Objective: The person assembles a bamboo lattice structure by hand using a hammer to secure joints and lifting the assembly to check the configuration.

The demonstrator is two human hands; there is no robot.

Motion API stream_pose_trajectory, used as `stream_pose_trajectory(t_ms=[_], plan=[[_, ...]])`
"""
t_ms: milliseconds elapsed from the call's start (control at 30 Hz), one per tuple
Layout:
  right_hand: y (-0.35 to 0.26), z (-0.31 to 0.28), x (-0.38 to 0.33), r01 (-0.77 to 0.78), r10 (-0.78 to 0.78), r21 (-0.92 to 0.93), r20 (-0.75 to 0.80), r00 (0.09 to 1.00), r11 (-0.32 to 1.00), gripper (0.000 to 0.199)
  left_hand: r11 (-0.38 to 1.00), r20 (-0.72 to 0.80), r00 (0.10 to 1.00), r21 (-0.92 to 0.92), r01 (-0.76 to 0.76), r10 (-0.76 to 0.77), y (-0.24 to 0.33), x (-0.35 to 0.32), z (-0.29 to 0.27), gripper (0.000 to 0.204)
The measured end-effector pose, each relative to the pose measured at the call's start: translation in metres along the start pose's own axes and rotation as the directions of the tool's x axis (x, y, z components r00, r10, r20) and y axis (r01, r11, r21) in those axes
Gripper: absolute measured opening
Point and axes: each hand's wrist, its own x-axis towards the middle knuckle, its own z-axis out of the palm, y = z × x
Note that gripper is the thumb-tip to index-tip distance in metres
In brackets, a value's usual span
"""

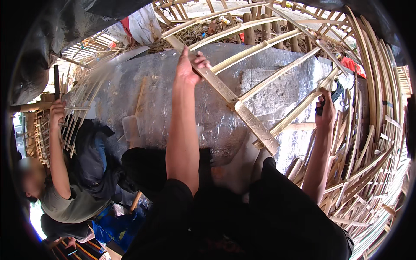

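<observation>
A frame of split bamboo slats (262, 89) leans out in front of me over a silvery sheet. My left hand (190, 67) grips the upper part of its flat near bar (221, 91), fingers wrapped over the edge. Several slats run from that bar up and away to the right. My right hand (328, 106) is closed round a dark green and black hand tool (337, 92) beside the frame's right end. The tool's head is against or very near the end of a slat; its exact kind I cannot make out.
The silvery foil sheet (151, 99) covers the ground ahead. Long bamboo strips (381, 91) are piled on the right. At left, a co-worker (82, 203) holds up another slatted piece (80, 117). A white sack (145, 26) stands at the back.
</observation>
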Motion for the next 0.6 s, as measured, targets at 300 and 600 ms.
stream_pose_trajectory(t_ms=[300,600], plan=[[-0.002,0.024,-0.012,-0.084,0.08,0.054,0.07,0.994,0.995,0.027,0.883,0.008,0.907,0.222,-0.413,0.422,-0.004,-0.065,0.018,0.059],[-0.043,0.086,-0.037,0.158,-0.145,-0.244,0.071,0.987,0.957,0.022,0.674,0.114,0.682,0.104,-0.731,0.722,-0.013,-0.167,0.022,0.064]])
